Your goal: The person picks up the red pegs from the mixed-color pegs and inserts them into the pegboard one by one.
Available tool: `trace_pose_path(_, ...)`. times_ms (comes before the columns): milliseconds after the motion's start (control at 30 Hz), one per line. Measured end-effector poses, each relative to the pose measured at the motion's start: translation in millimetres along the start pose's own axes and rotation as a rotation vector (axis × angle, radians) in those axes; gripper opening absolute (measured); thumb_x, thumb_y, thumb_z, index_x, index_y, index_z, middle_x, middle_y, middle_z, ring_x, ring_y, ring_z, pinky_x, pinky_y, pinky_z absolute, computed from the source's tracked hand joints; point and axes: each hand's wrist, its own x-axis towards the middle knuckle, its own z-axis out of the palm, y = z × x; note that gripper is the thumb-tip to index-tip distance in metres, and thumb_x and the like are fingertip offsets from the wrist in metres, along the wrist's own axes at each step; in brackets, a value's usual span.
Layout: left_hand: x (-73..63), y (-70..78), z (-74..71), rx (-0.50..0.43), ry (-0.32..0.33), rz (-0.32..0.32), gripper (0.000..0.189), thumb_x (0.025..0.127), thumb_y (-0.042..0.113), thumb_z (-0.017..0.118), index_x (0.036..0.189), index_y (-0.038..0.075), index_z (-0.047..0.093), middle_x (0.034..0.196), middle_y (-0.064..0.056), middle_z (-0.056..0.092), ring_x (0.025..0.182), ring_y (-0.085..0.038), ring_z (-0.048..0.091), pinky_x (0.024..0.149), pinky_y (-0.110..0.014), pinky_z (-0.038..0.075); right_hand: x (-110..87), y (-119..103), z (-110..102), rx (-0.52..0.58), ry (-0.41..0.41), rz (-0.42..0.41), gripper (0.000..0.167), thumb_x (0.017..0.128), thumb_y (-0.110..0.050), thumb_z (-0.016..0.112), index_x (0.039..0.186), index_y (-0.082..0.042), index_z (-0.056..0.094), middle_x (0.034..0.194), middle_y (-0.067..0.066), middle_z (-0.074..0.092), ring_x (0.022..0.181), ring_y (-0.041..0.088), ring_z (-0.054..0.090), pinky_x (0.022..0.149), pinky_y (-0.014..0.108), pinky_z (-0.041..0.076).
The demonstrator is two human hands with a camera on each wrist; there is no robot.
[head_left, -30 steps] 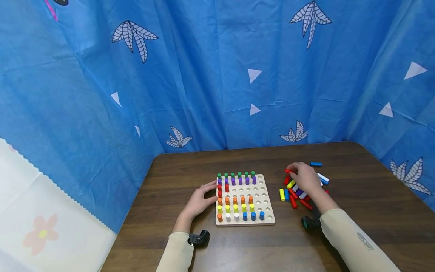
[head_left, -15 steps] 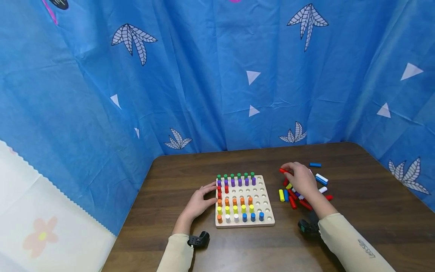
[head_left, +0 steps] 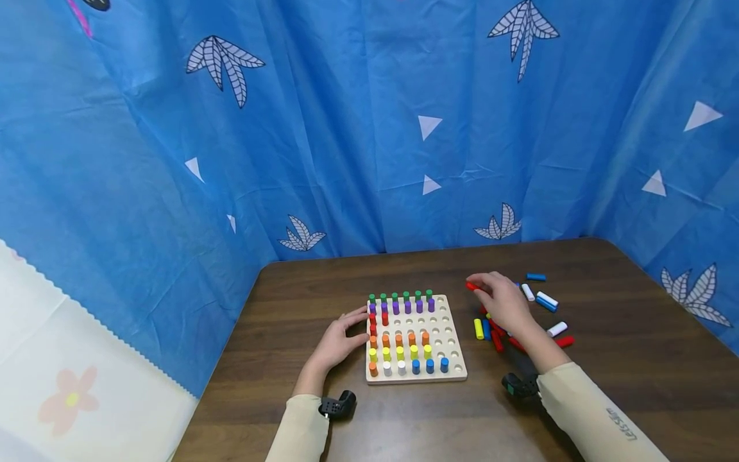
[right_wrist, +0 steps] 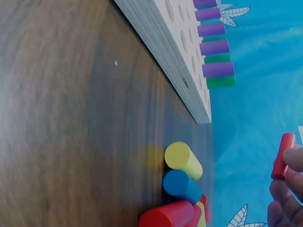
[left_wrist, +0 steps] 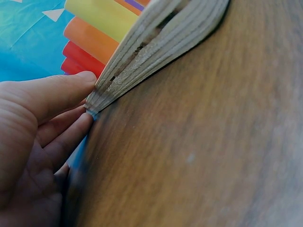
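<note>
A pale wooden pegboard (head_left: 430,377) lies on the table, with rows of coloured pegs upright in several of its holes. My left hand (head_left: 337,343) is at its left edge, thumb and fingers spread and touching the side; the left wrist view shows the thumb (left_wrist: 57,94) against the board's edge. In my right hand (head_left: 505,305), a red peg (right_wrist: 283,156) is pinched between thumb and fingertips, raised above the table to the right of the board. Under and beside that hand lie loose pegs, partly hidden by it, among them a yellow peg (head_left: 478,329).
Farther right lie a blue peg (head_left: 535,277), a white peg (head_left: 557,329) and a red peg (head_left: 564,341). The dark wooden table (head_left: 323,282) ends at a blue curtain (head_left: 346,128) behind and at the sides. Both wrists wear black devices.
My right hand has moved left from the loose pegs, carrying the red peg toward the board. More loose pegs show behind it. My left hand stays at the board's edge.
</note>
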Motion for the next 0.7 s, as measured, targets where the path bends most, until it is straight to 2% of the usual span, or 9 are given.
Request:
trace_pose_path(133, 0.3, 0.0, 0.5, -0.009, 0.007, -0.001, 0.050, 0.093, 0.025, 0.071, 0.141, 0.018, 0.059, 0.157, 0.007, 0.044, 0.152, -0.029, 0.030, 0.120, -0.060, 0.027, -0.8, -4, 4, 0.027, 0.015, -0.068, 0.032, 0.093, -0.006, 0.068, 0.125, -0.013, 0.068, 0.113, 0.014, 0.067, 0.093, 0.029, 0.063, 0.080, 0.048, 0.057)
trace_pose_path(267, 0.3, 0.9, 0.8, -0.018, 0.011, -0.007, 0.050, 0.092, 0.025, 0.073, 0.139, 0.017, 0.060, 0.157, 0.006, 0.045, 0.152, -0.029, 0.030, 0.121, -0.061, 0.027, -1.5, -9, 9, 0.044, 0.021, -0.123, 0.036, 0.092, -0.006, 0.069, 0.127, -0.017, 0.067, 0.111, 0.010, 0.066, 0.089, 0.025, 0.062, 0.076, 0.041, 0.057)
trace_pose_path(400, 0.1, 1.3, 1.7, -0.021, 0.005, -0.016, 0.050, 0.092, 0.025, 0.073, 0.140, 0.017, 0.060, 0.157, 0.007, 0.045, 0.152, -0.029, 0.030, 0.121, -0.060, 0.026, -4.1, -16, 12, 0.078, 0.006, -0.137, 0.036, 0.093, -0.006, 0.069, 0.126, -0.020, 0.068, 0.110, 0.007, 0.065, 0.087, 0.021, 0.061, 0.073, 0.031, 0.053)
trace_pose_path(700, 1.0, 0.5, -0.2, -0.026, 0.010, -0.019, 0.050, 0.092, 0.024, 0.072, 0.140, 0.018, 0.060, 0.157, 0.008, 0.044, 0.153, -0.030, 0.028, 0.121, -0.062, 0.024, -8.8, -30, 17, 0.109, -0.036, -0.148, 0.037, 0.090, -0.005, 0.071, 0.123, -0.022, 0.068, 0.108, 0.002, 0.065, 0.087, 0.017, 0.059, 0.074, 0.025, 0.054)
